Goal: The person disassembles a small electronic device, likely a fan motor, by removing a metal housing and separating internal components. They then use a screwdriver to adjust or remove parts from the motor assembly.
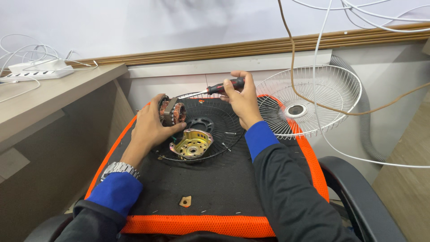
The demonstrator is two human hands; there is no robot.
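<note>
Black fan guard (224, 121) on orange-edged chair seat (215, 224), free room toward front edge. Left hand (150, 127) grips motor stator (172, 112); right hand (242, 101) holds screwdriver (215, 89), tip near stator.

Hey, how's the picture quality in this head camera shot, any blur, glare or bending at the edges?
Head view: even, soft light with faint shadows; the left hand on the copper-wound motor stator and the right hand holding the red-and-black screwdriver look sharp; mild sheen on the gold metal motor housing; the wooden wall trim bows slightly, wide-angle distortion.
</note>
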